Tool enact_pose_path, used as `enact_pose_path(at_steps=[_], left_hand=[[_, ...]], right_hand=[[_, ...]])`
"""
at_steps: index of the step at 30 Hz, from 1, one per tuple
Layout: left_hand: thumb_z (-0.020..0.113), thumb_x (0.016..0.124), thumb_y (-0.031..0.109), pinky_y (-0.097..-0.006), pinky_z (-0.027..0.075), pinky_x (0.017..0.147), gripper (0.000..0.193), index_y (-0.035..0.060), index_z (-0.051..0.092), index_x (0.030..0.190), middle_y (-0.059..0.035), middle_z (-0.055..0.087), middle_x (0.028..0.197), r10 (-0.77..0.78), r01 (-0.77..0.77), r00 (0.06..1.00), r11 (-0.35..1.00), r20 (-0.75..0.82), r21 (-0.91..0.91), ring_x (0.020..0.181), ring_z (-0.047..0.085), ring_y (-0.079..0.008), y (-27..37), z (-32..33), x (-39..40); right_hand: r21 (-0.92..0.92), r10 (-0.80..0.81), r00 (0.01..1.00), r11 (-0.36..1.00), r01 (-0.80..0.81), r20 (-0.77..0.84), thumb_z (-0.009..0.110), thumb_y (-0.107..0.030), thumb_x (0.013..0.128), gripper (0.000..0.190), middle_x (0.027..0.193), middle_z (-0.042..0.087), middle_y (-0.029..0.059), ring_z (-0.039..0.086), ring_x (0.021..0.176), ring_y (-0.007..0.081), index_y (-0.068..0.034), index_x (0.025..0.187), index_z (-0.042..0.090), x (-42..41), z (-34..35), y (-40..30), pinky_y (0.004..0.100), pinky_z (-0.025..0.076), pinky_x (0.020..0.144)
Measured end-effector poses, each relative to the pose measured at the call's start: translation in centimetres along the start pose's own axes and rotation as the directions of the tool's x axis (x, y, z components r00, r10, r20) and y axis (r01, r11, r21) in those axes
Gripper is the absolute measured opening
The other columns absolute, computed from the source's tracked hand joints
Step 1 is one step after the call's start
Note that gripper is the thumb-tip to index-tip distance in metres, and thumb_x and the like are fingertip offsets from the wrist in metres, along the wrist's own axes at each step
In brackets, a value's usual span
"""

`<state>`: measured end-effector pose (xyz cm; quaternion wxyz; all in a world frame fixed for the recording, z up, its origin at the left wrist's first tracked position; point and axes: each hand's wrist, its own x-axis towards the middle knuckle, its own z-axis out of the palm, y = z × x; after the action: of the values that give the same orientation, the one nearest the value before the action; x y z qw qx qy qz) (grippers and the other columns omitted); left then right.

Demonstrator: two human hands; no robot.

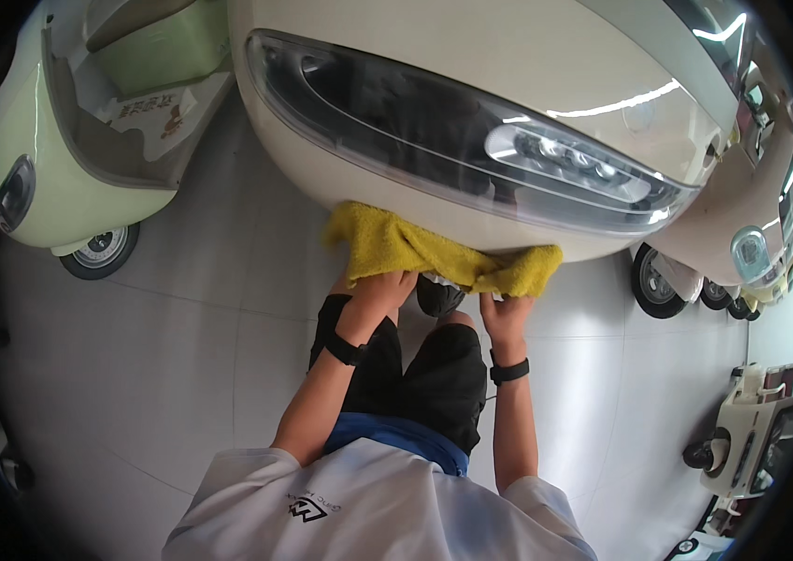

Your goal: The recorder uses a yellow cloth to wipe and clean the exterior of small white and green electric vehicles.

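Note:
A yellow towelling cloth [407, 249] is stretched between my two hands, twisted near its middle. My left hand [381, 289] grips its left part, with the fingers mostly under the fabric. At the right end, my right hand [508, 312] clasps a bunched corner. The cloth lies along the lower front of a cream vehicle body [340, 168]; I cannot tell how firmly it touches. Above it spans a dark, glossy light panel [396, 105] with a clear headlamp [568, 158] at its right. The cloth's left end is blurred.
A pale green three-wheeled vehicle [81, 203] stands at the left. Beige vehicles with black tyres [657, 282] line the right side, and a white vehicle [733, 449] is lower right. Grey floor tiles [172, 350] extend around my legs. A black wheel [438, 294] shows between my knees.

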<state>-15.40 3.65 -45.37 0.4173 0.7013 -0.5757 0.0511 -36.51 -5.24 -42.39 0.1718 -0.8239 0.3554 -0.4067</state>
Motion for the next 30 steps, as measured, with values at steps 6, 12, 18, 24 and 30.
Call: enact_pose_path(at_steps=[6,12,18,24,30], left_hand=[[0.062,0.085,0.021,-0.0531,0.04,0.097,0.037,0.0058,0.059,0.119,-0.0192,0.058,0.12,0.302,-0.301,0.953,0.952,0.002,0.057,0.114,0.053,-0.0397,4.9,1.1,-0.7],[0.059,0.086,0.019,-0.0487,0.043,0.095,0.041,0.0024,0.057,0.123,-0.0208,0.058,0.12,0.049,-0.046,0.997,0.997,-0.053,0.064,0.111,0.054,-0.0409,3.6,-1.1,-1.0],[0.055,0.089,0.017,-0.0439,0.047,0.077,0.02,0.0015,0.064,0.097,-0.0164,0.066,0.094,-0.345,0.202,0.884,0.891,-0.317,-0.407,0.088,0.061,-0.0371,1.2,-3.8,0.3],[0.06,0.087,0.046,-0.0487,0.046,0.083,0.048,0.0033,0.063,0.108,-0.0179,0.064,0.105,-0.051,-0.013,0.985,0.934,-0.168,-0.357,0.098,0.061,-0.0374,8.9,0.1,1.9],[0.061,0.088,0.038,-0.046,0.045,0.091,0.048,0.0033,0.058,0.121,-0.0182,0.06,0.117,0.094,-0.103,0.994,0.982,-0.063,-0.156,0.106,0.058,-0.0361,11.3,3.3,-1.0]], right_hand=[[-0.102,-0.259,0.956,0.956,0.274,0.138,0.071,-0.012,0.069,0.037,0.112,0.063,0.0164,0.056,0.108,0.0384,-0.006,0.105,0.065,1.0,0.2,-2.6,0.0493,0.04,0.095],[-0.251,-0.277,0.961,0.929,0.273,0.02,0.07,-0.012,0.072,0.033,0.107,0.064,0.0135,0.059,0.1,0.035,-0.007,0.104,0.066,1.5,-2.9,0.7,0.0463,0.044,0.087],[-0.191,-0.203,0.976,0.958,0.215,0.082,0.068,-0.016,0.075,0.029,0.101,0.063,0.0172,0.056,0.098,0.039,-0.005,0.101,0.065,1.6,-1.4,-4.0,0.0506,0.039,0.09],[-0.197,-0.258,0.954,0.938,0.285,0.151,0.068,-0.021,0.075,0.032,0.104,0.064,0.0166,0.058,0.1,0.0376,-0.005,0.103,0.066,0.9,-0.8,-2.8,0.0499,0.04,0.091],[-0.166,-0.091,0.991,0.983,0.074,-0.098,0.062,-0.019,0.082,0.036,0.117,0.06,0.0207,0.054,0.107,0.0428,0.0,0.112,0.061,-0.4,-2.9,1.8,0.0495,0.039,0.094]])
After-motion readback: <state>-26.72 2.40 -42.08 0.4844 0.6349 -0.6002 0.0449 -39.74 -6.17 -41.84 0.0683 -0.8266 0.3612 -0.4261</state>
